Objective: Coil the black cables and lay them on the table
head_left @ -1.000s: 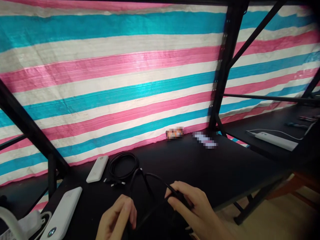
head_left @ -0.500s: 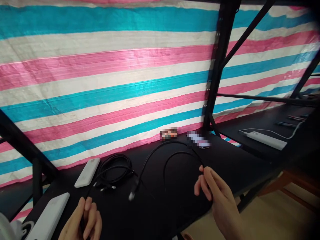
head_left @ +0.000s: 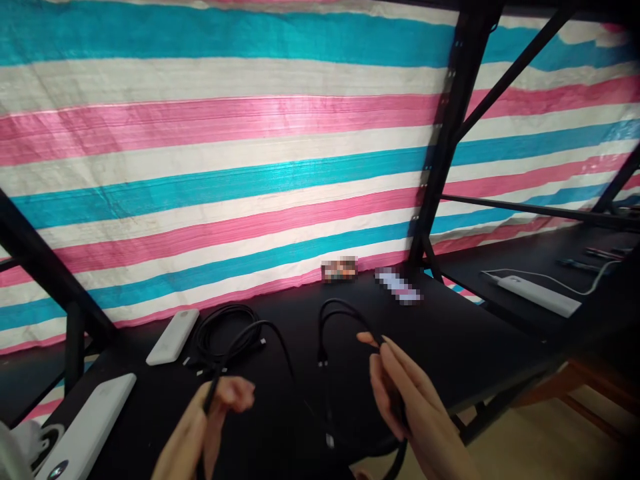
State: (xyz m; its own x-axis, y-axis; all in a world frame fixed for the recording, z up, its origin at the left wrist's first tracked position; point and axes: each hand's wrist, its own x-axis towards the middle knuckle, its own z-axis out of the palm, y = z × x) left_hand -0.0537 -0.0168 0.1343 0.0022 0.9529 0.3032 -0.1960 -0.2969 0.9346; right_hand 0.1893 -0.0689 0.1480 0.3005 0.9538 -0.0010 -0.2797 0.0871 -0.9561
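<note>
Cable [head_left: 322, 350] first: where is it?

Over the table [head_left: 450, 347], toward its front edge. The right hand [head_left: 403, 383] is pinched round it, thumb against fingers. The left hand [head_left: 220, 407] has curled fingers with black cable running across it; I can't tell whether it grips.

How far along, then?

One coil [head_left: 201, 341] lies wound near the back-left corner, beside a white power bank [head_left: 173, 337]. The held length, I'd judge, is unwound: loose arcs, ends dangling.

Black racking [head_left: 449, 133] and striped tarpaulin [head_left: 225, 170] suggest a workshop.
</note>
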